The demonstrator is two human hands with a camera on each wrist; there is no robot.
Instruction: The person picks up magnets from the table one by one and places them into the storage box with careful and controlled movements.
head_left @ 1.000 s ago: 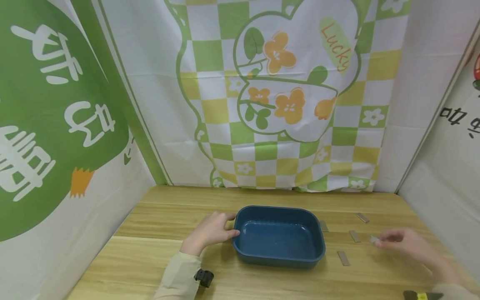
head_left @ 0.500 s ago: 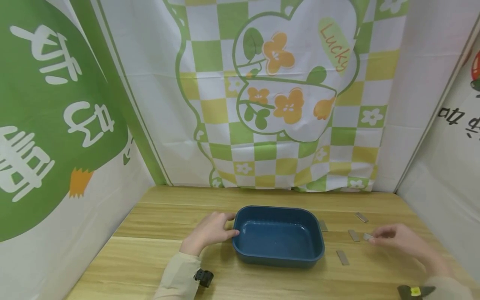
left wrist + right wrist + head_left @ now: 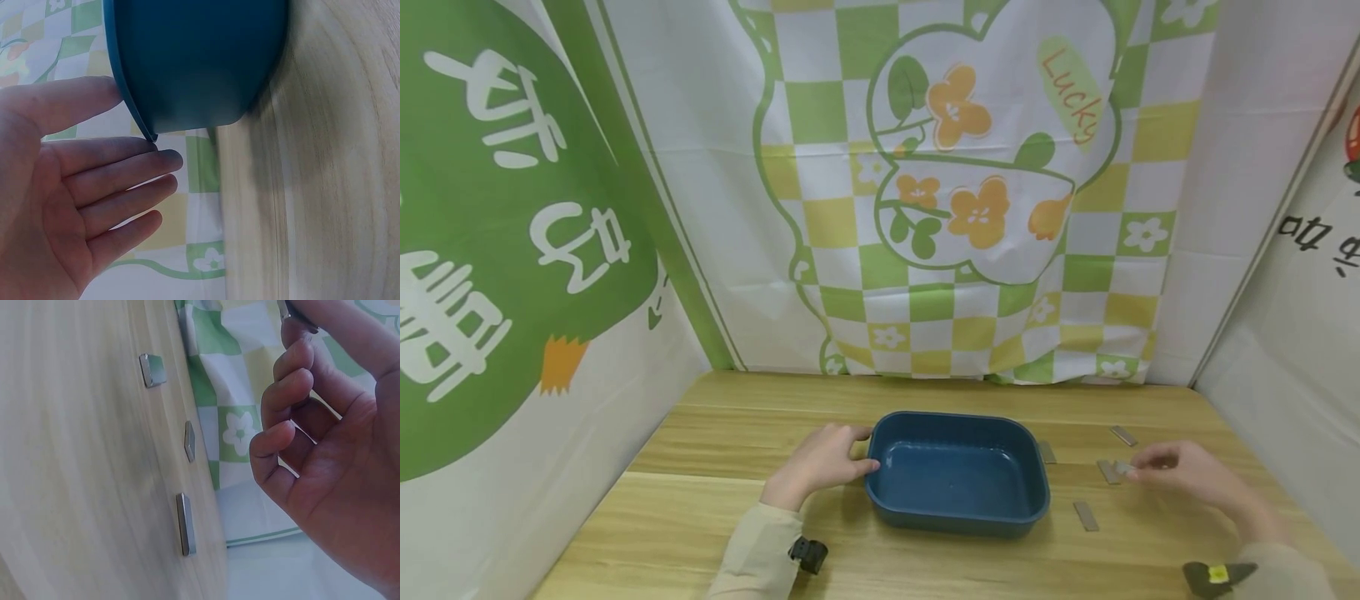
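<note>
A dark blue rectangular tray (image 3: 951, 479) stands on the wooden table. My left hand (image 3: 820, 462) is at its left end, thumb tip right at the rim and fingers nearly straight, the index fingertip touching the rim's corner in the left wrist view. To the right of the tray, my right hand (image 3: 1187, 483) pinches a small flat metal bar (image 3: 1123, 468) between thumb and fingertips. That bar overlaps another metal bar (image 3: 1107, 472) lying on the table. In the right wrist view, the held bar (image 3: 299, 314) shows only at the top edge, while the other fingers are curled.
More small grey bars lie about: one bar (image 3: 1124, 435) farther back, another bar (image 3: 1086, 516) nearer the front, and a third bar (image 3: 1048, 452) close against the tray's right side. Printed cloth (image 3: 955, 325) hangs behind the table (image 3: 760, 425), with fabric walls on both sides.
My right hand has moved left with the pinched bar, bringing it up to a bar on the table. The left hand and tray have stayed in place.
</note>
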